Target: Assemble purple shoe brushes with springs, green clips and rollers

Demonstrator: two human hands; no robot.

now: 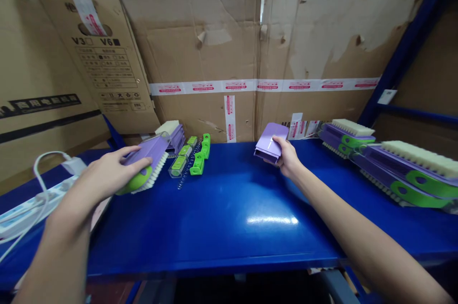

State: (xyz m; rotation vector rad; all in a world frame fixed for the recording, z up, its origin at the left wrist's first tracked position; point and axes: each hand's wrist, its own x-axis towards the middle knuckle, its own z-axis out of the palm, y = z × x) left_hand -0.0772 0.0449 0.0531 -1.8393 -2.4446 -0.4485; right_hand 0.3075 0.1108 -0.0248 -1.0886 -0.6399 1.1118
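Note:
My left hand [118, 170] grips a purple and green brush [153, 153] from above, its pale bristles facing right and down. On the other side, my right hand [285, 153] holds a purple plastic housing [271, 139] by its right edge, with the hollow end towards me. Between the hands lie a row of green pieces with clear covers [183, 157], a line of small springs [189, 164] and several bright green clips [201, 155]. Behind the left brush sit more purple parts [175, 139] with a cream pad on top.
Stacked purple and green brushes [411, 170] stand at the right of the blue table [214, 227]. A white power strip [36, 206] with cables lies at the left. Cardboard sheets [200, 46] wall the back, and a blue metal post [404, 41] rises at right.

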